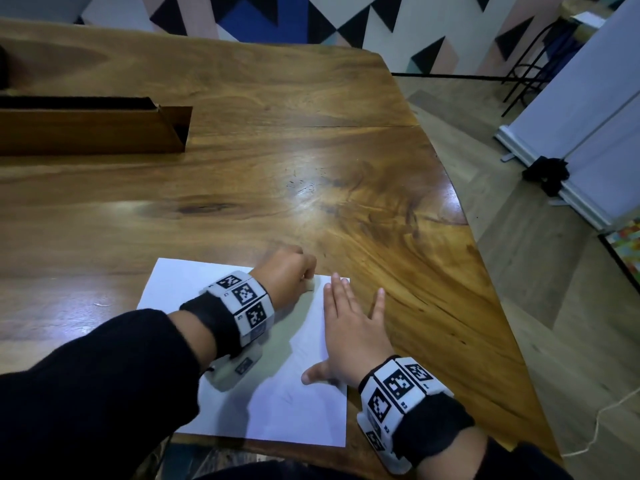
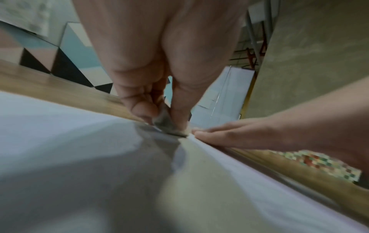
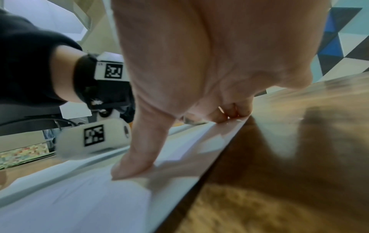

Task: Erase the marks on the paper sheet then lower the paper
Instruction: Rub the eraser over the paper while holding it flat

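White paper sheet (image 1: pixel 221 393) flat on the wooden tabletop (image 1: pixel 311 188), pinned under the flat, spread right hand (image 1: pixel 353 334) against sliding, left hand (image 1: pixel 287 268) fingers (image 2: pixel 139 108) pinching a small eraser (image 1: pixel 309 285) down at the far edge, likely mid-rub.

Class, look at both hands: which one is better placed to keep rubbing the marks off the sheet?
Left. The left hand already pinches the eraser against the paper; the right hand lies flat, steadying it.
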The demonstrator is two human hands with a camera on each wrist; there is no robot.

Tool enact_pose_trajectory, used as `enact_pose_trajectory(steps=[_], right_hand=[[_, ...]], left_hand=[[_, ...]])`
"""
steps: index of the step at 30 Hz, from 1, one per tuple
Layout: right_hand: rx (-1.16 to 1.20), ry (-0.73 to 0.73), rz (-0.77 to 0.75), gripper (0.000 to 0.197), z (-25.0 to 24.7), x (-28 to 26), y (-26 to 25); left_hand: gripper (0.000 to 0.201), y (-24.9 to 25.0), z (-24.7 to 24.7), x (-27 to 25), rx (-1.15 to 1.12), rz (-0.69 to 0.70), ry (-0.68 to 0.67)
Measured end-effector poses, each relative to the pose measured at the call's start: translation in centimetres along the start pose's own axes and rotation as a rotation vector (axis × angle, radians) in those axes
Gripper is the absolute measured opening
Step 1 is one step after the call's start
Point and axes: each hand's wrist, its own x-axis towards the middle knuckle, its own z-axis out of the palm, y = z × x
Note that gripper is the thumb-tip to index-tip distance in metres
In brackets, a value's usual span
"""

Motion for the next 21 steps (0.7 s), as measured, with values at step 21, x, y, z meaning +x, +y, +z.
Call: enact_pose_trajectory(steps=[21], right_hand=[[0.064, 0.004, -0.018, 0.137, 0.3, 0.1, 0.3]], left_hand=[[0.013, 0.5, 0.6, -0.5, -0.019, -0.002, -0.040]])
